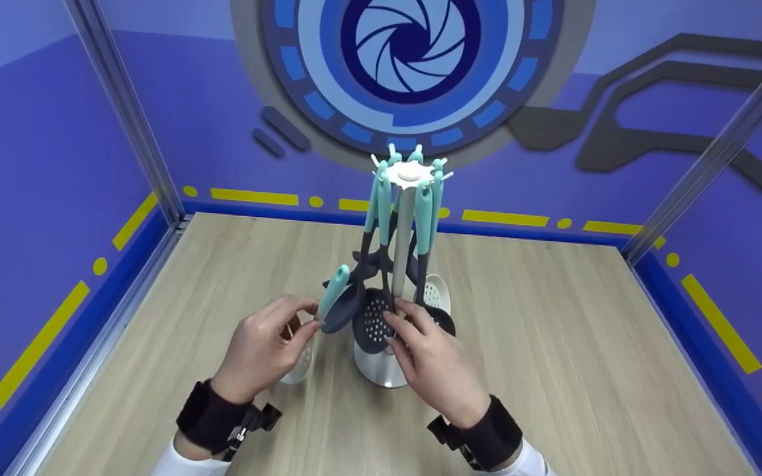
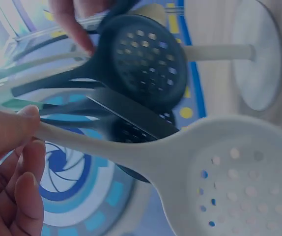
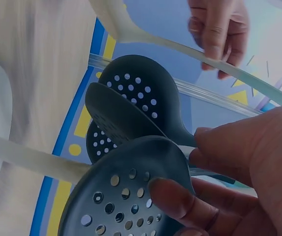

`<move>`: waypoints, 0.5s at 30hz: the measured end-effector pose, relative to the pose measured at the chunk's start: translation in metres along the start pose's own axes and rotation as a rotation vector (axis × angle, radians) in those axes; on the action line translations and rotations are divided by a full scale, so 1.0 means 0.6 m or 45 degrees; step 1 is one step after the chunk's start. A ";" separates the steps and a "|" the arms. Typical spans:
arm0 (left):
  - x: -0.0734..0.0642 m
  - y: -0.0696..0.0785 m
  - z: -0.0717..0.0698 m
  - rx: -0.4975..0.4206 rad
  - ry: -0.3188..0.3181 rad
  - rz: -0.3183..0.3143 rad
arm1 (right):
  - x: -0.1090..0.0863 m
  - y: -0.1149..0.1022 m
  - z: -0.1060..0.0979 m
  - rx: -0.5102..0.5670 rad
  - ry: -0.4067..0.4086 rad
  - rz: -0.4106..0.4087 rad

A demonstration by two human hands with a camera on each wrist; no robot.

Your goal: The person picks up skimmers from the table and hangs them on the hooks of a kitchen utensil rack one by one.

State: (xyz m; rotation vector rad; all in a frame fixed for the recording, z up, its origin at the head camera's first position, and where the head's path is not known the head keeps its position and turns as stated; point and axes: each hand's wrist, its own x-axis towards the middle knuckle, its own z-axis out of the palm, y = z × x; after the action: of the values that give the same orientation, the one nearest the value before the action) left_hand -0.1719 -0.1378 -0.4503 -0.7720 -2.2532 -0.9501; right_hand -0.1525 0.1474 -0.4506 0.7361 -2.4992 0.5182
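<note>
A utensil stand (image 1: 402, 244) with a round metal base (image 1: 381, 373) carries several hanging tools with teal handles. My left hand (image 1: 308, 317) pinches the neck of a white slotted spoon (image 1: 298, 370) that is off the stand, with its teal handle (image 1: 335, 285) pointing up. In the left wrist view my thumb (image 2: 13, 128) presses on the pale neck and the spoon's bowl (image 2: 239, 182) fills the lower right. My right hand (image 1: 395, 324) pinches a dark perforated skimmer (image 1: 371, 324) hanging from the stand. The right wrist view shows my fingers (image 3: 180, 201) on that skimmer (image 3: 126, 196).
Other dark tools (image 3: 136, 93) and a second white slotted spoon (image 1: 435, 291) hang on the stand. It sits mid-table on a wooden top (image 1: 553, 344), with purple walls around it and metal corner posts (image 1: 123, 106).
</note>
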 end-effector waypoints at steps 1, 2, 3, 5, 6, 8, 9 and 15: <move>0.003 0.004 0.000 -0.002 0.011 -0.005 | 0.000 -0.001 0.000 -0.030 -0.001 0.005; 0.005 0.007 0.000 -0.005 0.022 -0.008 | 0.000 -0.002 0.001 -0.055 0.000 0.008; 0.007 0.010 0.000 -0.011 0.034 -0.008 | 0.000 -0.002 0.002 -0.073 0.005 0.008; 0.010 0.015 0.002 -0.025 0.060 -0.004 | 0.000 -0.002 0.003 -0.097 0.022 0.007; 0.012 0.017 0.002 -0.033 0.072 -0.010 | 0.000 -0.002 0.003 -0.101 0.031 0.003; 0.014 0.021 0.004 -0.047 0.100 -0.011 | 0.000 -0.003 0.004 -0.115 0.043 -0.004; 0.014 0.023 0.004 -0.053 0.112 -0.014 | 0.000 -0.003 0.005 -0.124 0.046 -0.008; 0.018 0.032 0.005 -0.072 0.144 -0.026 | -0.001 -0.003 0.006 -0.167 0.061 -0.028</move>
State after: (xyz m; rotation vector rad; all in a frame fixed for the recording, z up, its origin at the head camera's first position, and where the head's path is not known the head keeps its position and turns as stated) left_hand -0.1666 -0.1214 -0.4364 -0.7025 -2.1484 -1.0444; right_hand -0.1520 0.1444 -0.4538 0.6916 -2.4513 0.3559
